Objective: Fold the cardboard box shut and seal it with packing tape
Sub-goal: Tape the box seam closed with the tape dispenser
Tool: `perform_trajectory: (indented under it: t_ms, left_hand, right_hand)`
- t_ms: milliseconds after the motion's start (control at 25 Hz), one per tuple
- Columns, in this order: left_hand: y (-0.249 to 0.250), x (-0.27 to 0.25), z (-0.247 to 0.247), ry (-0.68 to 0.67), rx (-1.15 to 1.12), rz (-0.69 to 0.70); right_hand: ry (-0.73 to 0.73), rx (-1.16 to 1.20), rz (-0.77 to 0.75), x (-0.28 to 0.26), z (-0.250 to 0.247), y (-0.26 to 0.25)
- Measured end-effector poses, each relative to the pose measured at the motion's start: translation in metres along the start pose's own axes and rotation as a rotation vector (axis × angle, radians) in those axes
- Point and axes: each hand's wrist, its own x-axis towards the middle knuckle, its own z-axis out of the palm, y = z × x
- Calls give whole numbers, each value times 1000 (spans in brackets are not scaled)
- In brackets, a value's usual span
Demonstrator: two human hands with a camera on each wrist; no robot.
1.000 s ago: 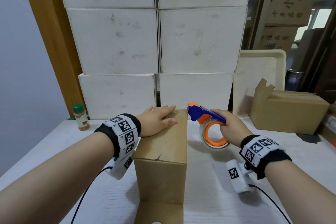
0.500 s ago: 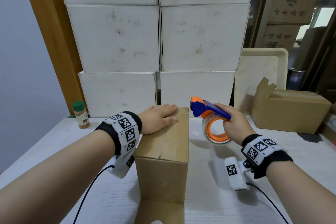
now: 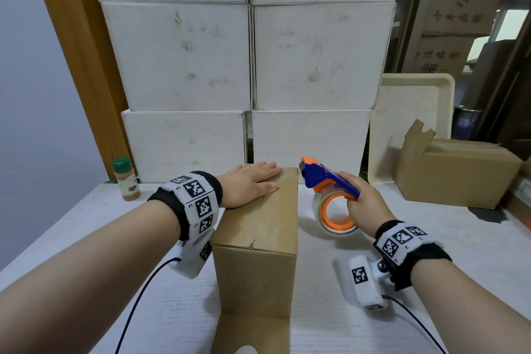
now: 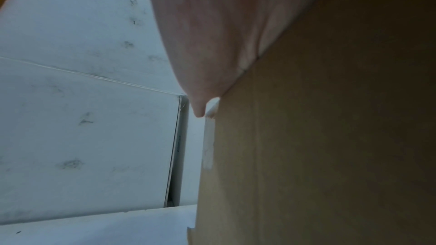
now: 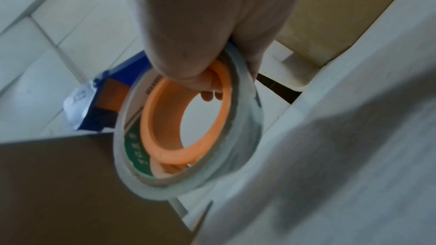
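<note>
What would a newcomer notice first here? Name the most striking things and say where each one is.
The orange and blue tape dispenser stands out first, held by the right hand just right of the brown cardboard box at the table's centre. The left hand lies flat on the box's top. Behind them rises a wall of stacked white boxes.

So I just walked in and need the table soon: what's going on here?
A person is sealing a cardboard box on the white table. Their left hand lies flat on the box's closed top, holding it down. Their right hand grips a blue and orange tape dispenser with a roll of clear packing tape, held in the air just right of the box, not yet touching it.
</note>
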Motion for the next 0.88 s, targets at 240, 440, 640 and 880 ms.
perform_trajectory:
  t_ms: [240,440,640,880]
  left_hand:
    - [7,-2,-4,-32,44,-25]
    - [25,3,-8,-18,195,-107]
    - [36,8,8,30,287,-104]
    - [31,10,11,2,265,-104]
  right_hand:
    - [-88,-29,34,-1,6,0]
    - [-148,-10,78,-4,7,-2]
    - [-170,60,78,-8,6,-6]
    - [-204,89,133,-4,6,-9]
